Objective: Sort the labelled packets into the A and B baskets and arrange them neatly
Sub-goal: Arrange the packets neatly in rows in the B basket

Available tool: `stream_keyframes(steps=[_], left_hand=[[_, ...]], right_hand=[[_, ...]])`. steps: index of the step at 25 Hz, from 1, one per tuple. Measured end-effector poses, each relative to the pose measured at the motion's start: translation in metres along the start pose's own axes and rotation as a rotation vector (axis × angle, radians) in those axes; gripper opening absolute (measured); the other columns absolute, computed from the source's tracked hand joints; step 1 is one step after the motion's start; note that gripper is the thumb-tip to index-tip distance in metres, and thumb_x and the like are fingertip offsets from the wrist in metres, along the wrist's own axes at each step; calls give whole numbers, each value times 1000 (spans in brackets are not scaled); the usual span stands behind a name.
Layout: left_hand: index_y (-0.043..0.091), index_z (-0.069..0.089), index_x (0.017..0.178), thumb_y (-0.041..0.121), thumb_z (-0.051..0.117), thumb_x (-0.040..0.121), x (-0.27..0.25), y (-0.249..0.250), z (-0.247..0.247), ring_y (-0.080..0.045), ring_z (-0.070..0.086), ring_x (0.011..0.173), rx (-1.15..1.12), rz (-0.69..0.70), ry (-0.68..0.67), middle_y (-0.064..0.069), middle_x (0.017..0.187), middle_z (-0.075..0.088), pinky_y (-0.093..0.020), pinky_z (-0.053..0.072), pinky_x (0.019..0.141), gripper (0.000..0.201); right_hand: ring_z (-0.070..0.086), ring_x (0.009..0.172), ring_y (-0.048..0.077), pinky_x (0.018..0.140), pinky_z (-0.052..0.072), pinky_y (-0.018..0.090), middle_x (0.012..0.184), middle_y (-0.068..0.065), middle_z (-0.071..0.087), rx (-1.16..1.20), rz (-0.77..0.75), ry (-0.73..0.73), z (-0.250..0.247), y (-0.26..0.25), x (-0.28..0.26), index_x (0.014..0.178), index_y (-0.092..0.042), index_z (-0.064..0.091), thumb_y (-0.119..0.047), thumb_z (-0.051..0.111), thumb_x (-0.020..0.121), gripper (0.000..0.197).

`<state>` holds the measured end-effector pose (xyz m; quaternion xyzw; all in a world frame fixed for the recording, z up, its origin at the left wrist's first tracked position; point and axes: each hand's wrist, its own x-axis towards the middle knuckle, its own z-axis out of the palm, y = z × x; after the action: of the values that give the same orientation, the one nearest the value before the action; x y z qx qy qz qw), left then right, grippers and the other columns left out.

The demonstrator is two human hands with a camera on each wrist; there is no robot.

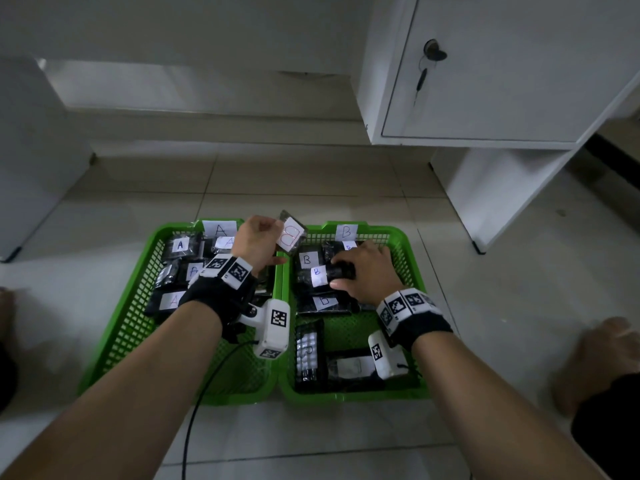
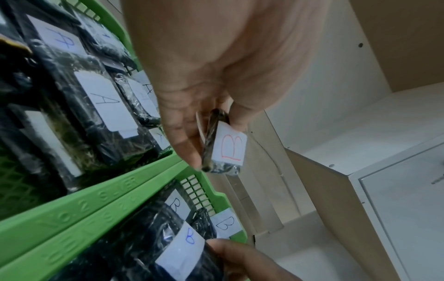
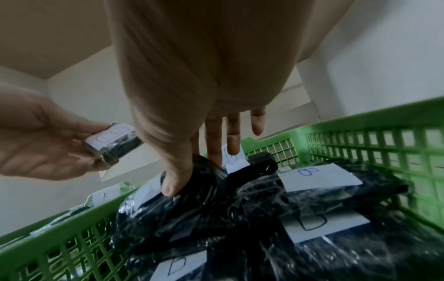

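Two green baskets stand side by side on the floor, basket A (image 1: 114,327) on the left and basket B (image 1: 412,258) on the right, each with a paper letter tag on its far rim. Several black packets with A labels (image 1: 180,244) lie in the left one and B-labelled ones (image 1: 323,301) in the right. My left hand (image 1: 258,240) pinches a small packet with a red B (image 1: 291,235) (image 2: 230,146) (image 3: 113,140) in the air over the far end of the shared rims. My right hand (image 1: 367,271) is inside basket B, thumb (image 3: 170,186) and fingers around a black packet with a blue B (image 1: 320,275).
Two more packets (image 1: 308,351) (image 1: 349,367) lie in the near end of basket B. A white cabinet with a key in its door (image 1: 485,74) hangs at the back right, its side panel (image 1: 485,202) reaching the floor. A black cable (image 1: 194,410) trails over the tiles. My foot (image 1: 595,355) is at the right.
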<state>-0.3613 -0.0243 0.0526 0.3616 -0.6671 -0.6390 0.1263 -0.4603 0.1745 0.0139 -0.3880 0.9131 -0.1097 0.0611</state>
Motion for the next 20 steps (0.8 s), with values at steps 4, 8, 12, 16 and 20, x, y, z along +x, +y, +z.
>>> stream_keyframes(steps=[4,8,12,16,20], left_hand=[[8,61,105,21,65,92,2,-6,5,-29,70,90,-71,17,-32,-14,108,67,-43,61,72,18],[9,65,107,19,68,90,1,-11,7,-29,72,90,-84,8,-76,-14,106,70,-46,61,76,20],[8,65,112,9,61,94,-2,-8,7,-29,72,93,-111,11,-86,-14,108,69,-43,61,78,18],[9,68,110,12,67,90,-15,2,25,-23,73,86,61,119,-217,-8,100,73,-36,62,73,21],[13,72,108,24,71,87,-26,15,46,-18,72,86,262,233,-277,-1,95,75,-31,59,79,23]], right_hand=[[49,119,24,104,31,38,121,5,63,-34,39,2,10,-1,2,127,-33,63,-53,72,83,50],[53,117,24,104,40,41,121,0,66,19,25,-28,7,2,3,135,-29,60,-53,74,81,61],[60,99,11,93,56,40,117,-5,66,335,45,70,-9,5,0,138,-24,58,-36,83,77,67],[56,102,-2,71,56,15,141,-9,51,541,-58,176,-36,2,-7,148,-37,44,4,73,76,88],[60,117,11,99,53,33,135,-6,64,423,-121,98,-54,2,-8,138,-28,61,-8,86,70,75]])
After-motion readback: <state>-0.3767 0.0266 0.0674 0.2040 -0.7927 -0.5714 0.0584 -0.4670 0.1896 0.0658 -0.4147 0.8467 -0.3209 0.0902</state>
